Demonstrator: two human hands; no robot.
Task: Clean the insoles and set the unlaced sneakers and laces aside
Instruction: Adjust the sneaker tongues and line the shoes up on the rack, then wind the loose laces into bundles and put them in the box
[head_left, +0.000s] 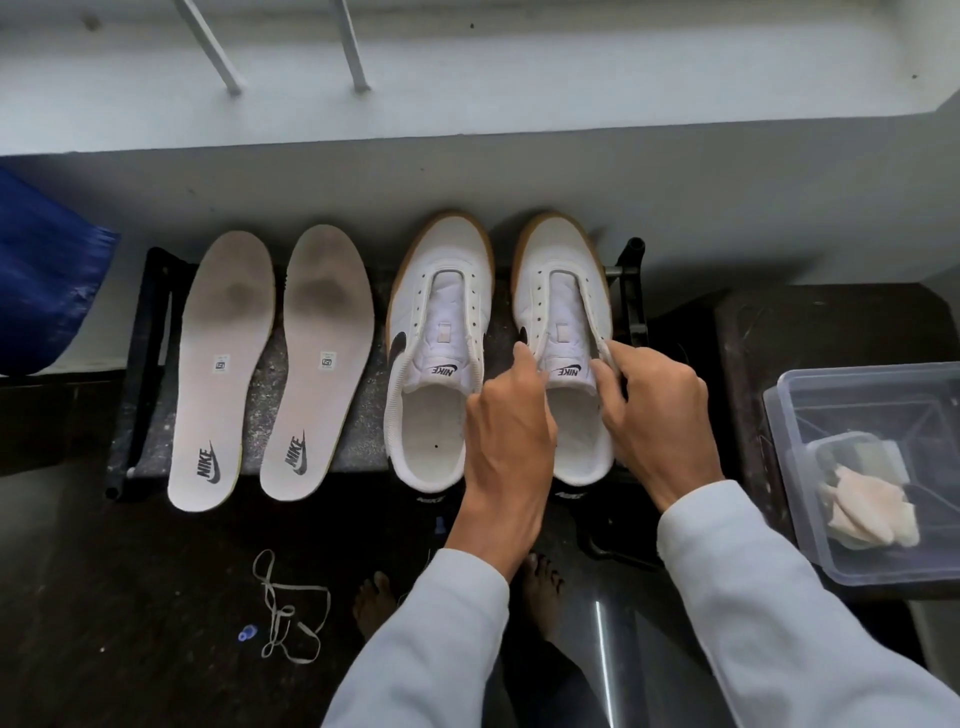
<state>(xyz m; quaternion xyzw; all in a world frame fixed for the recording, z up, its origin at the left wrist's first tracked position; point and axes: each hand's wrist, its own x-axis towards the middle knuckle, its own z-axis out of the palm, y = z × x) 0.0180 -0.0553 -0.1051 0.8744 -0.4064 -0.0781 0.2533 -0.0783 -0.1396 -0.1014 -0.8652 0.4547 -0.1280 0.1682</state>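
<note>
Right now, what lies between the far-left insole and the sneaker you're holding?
In the head view, the second insole and the other sneaker lie side by side between the far-left insole and the held sneaker.

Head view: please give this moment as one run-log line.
left hand: grips right-side sneaker | right hand: grips it too | insoles: on rack, stained | laces: on floor
</note>
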